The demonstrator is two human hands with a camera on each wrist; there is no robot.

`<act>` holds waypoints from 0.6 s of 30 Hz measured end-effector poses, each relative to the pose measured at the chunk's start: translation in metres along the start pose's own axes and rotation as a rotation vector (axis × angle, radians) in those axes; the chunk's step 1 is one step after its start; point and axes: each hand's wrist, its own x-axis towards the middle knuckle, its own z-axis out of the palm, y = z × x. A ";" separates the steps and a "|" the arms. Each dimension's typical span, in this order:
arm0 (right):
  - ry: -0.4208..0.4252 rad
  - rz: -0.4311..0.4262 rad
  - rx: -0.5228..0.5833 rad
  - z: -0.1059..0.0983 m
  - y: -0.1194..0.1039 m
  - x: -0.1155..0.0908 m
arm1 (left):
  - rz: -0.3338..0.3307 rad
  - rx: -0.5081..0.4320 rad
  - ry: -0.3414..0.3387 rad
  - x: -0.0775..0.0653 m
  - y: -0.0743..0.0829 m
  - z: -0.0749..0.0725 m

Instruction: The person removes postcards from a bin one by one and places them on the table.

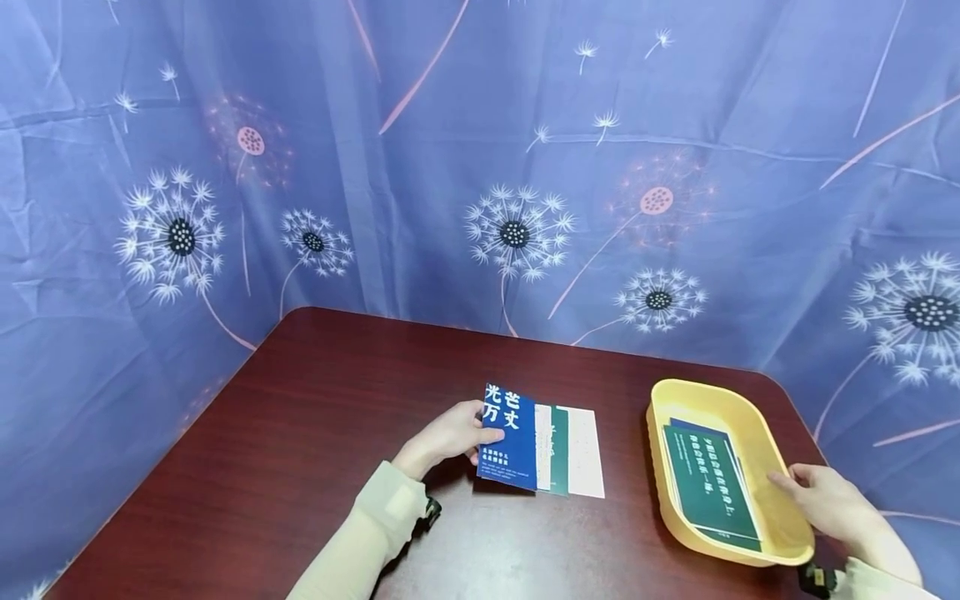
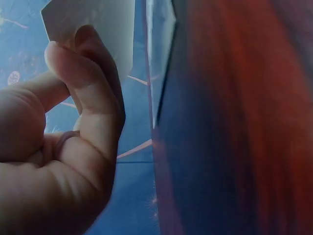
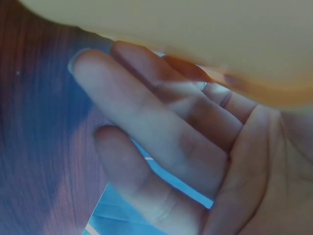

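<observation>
In the head view my left hand [image 1: 452, 433] pinches a blue card [image 1: 517, 454] with white Chinese characters, thumb on its face. The left wrist view shows the card's pale back [image 2: 110, 29] held between thumb and finger. To the right of the blue card, a green card [image 1: 559, 450] and a white card [image 1: 585, 454] lie overlapped in a row. My right hand [image 1: 836, 504] grips the right rim of a yellow plastic tray [image 1: 657, 475], thumb over the edge and the other fingers under its outside. Inside lie several cards, a green card [image 1: 712, 492] with white writing uppermost.
The dark red wooden table [image 1: 300, 417] has rounded far corners. Behind it and at its left hangs a blue curtain [image 1: 420, 208] with a dandelion print. The tray stands near the table's right side.
</observation>
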 end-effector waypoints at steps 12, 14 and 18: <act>0.006 0.003 0.017 -0.001 0.000 -0.002 | -0.087 0.181 0.111 0.001 0.001 0.003; 0.009 -0.001 0.010 -0.001 0.000 -0.001 | -0.089 0.248 0.132 0.003 0.003 0.004; 0.012 -0.002 0.012 0.000 0.001 -0.001 | -0.093 0.385 0.158 0.004 0.008 0.007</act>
